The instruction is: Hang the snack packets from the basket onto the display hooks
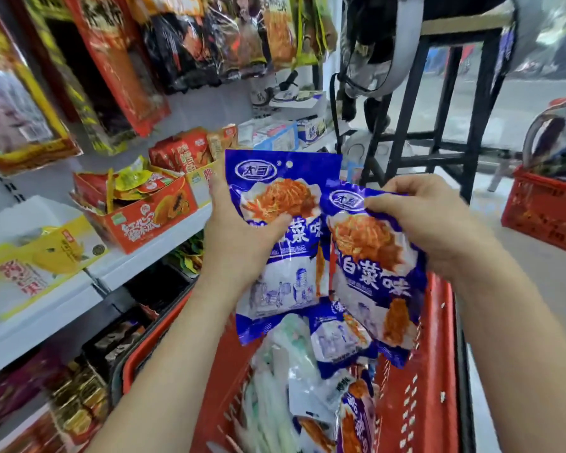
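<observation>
Two blue-white pkts (285, 178), orange food pic

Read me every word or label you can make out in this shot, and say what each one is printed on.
"白菜味": right blue packet, pinched by the right hand.
"菜味": left blue packet, gripped by the left hand, which covers the character before.
Oval logos on both packets: too stylised to read surely.
Orange carton, yellow carton, hanging packets above: print too blurred.
</observation>
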Demonstrator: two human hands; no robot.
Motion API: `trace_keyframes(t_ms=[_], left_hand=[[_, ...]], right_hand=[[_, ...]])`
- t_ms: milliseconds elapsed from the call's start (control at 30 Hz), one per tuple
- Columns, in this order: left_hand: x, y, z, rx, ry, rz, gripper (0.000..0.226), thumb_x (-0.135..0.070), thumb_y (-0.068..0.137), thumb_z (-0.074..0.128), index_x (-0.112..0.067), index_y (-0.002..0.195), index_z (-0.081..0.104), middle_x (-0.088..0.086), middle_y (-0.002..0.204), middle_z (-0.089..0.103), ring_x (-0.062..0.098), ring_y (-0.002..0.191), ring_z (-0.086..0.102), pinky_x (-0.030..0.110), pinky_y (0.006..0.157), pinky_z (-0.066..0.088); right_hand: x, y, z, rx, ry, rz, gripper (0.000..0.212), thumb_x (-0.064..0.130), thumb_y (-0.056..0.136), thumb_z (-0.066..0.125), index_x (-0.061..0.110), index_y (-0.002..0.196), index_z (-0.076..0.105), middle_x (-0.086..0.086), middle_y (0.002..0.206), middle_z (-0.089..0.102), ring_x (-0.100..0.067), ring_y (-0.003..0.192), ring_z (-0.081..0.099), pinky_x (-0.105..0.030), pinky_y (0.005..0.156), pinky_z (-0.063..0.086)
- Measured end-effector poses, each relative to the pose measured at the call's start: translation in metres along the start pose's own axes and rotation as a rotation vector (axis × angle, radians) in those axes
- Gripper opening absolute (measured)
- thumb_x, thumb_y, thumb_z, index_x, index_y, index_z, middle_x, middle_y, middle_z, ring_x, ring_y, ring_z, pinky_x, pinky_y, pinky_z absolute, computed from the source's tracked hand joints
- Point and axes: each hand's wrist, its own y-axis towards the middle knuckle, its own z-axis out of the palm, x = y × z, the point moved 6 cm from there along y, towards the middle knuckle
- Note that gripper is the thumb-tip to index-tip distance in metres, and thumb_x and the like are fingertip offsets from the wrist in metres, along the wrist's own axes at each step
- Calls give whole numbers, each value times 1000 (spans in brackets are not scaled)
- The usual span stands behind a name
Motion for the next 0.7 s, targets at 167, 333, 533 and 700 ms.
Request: trace_keyframes(t_ms=[167, 333, 533, 700], left_hand=[[-56, -31, 20, 168, 402, 498, 85, -20, 91, 62, -58, 142, 6, -1, 86, 61, 12, 56, 47, 27, 55, 40], [-49, -36, 23, 398, 229, 328, 69, -50, 80, 64, -43, 143, 38, -25, 113, 58, -14, 102, 53, 9, 86, 42], [-38, -23, -14, -15, 97, 164, 19, -23, 88, 66, -39, 94, 70, -15, 89, 71, -2, 80, 63, 23, 74, 51], [-18, -13, -47, -152, -319, -117, 33, -13, 91, 63, -29, 63, 66, -8, 67, 61, 11, 67, 58, 33, 69, 49]], right_hand=[[8, -5, 41, -117, 406, 69, 10, 4, 86, 58, 10, 78, 55, -14, 60, 50, -22, 55, 47, -35, 54, 38], [20, -15, 53, -20, 893, 230, 12, -2, 87, 51, 8, 81, 55, -8, 56, 57, -16, 42, 55, -21, 42, 46], [42, -22, 67, 298, 1029, 179, 14, 4, 90, 51, 5, 78, 57, -13, 79, 62, -21, 74, 63, -31, 73, 57], [29, 1, 33, 120, 177, -93, 47, 51, 81, 68, 24, 119, 58, 6, 109, 64, -6, 98, 61, -24, 72, 47]])
